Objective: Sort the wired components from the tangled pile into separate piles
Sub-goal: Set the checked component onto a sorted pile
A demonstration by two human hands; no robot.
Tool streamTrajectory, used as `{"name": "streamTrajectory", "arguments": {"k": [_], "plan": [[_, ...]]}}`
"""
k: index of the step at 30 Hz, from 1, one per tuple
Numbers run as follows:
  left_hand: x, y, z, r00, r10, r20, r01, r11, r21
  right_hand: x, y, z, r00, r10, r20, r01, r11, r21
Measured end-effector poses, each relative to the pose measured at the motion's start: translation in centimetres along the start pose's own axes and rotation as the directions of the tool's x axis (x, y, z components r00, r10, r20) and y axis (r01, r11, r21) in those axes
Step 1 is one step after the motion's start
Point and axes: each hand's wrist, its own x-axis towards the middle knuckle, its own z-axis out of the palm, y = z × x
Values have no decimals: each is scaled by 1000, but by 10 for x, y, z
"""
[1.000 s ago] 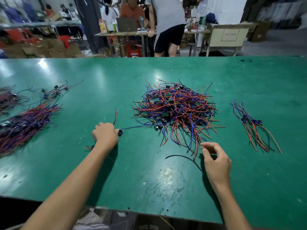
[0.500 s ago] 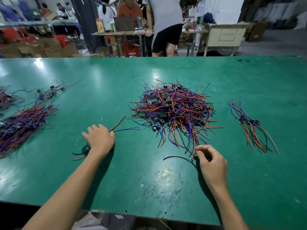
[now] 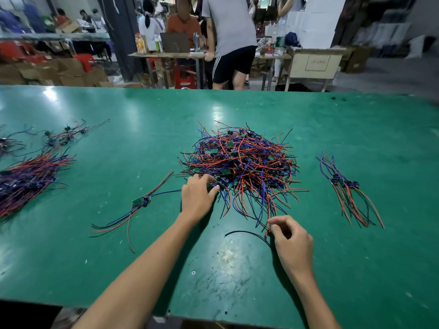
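Observation:
A tangled pile (image 3: 240, 162) of red, blue and black wired components lies mid-table. My left hand (image 3: 197, 198) rests at the pile's near-left edge, fingertips touching a small black part there; whether it grips the part is unclear. My right hand (image 3: 292, 241) is below the pile, thumb and forefinger pinched on the ends of wires trailing from it. One separated component (image 3: 141, 201) with a green board lies alone on the table, left of my left hand. A small sorted pile (image 3: 344, 186) lies to the right and a large one (image 3: 26, 179) at the far left.
A loose black wire (image 3: 247, 233) curves on the green table (image 3: 237, 281) near my right hand. Another small group of components (image 3: 64, 136) sits at the back left. Beyond the far edge, people stand and sit at a desk (image 3: 190, 54).
My left hand let go of the single component, which now lies on the table, and moved right to the pile's edge. My right hand stayed at the trailing wire ends.

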Motion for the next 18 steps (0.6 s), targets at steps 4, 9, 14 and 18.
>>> {"name": "streamTrajectory", "arguments": {"k": [4, 9, 14, 18], "plan": [[-10, -4, 5, 999, 15, -39, -18, 999, -52, 2, -1, 1, 1000, 8, 9, -8, 1000, -11], [-18, -4, 7, 992, -26, -124, 13, 994, -107, 0, 2, -1, 1000, 3, 6, -3, 1000, 2], [-30, -3, 5, 987, 81, -142, -92, 993, -72, 0, 2, -1, 1000, 15, -7, -15, 1000, 8], [-35, -4, 4, 983, 168, -75, -170, 985, -24, 0, 2, -1, 1000, 12, -5, -12, 1000, 11]]}}
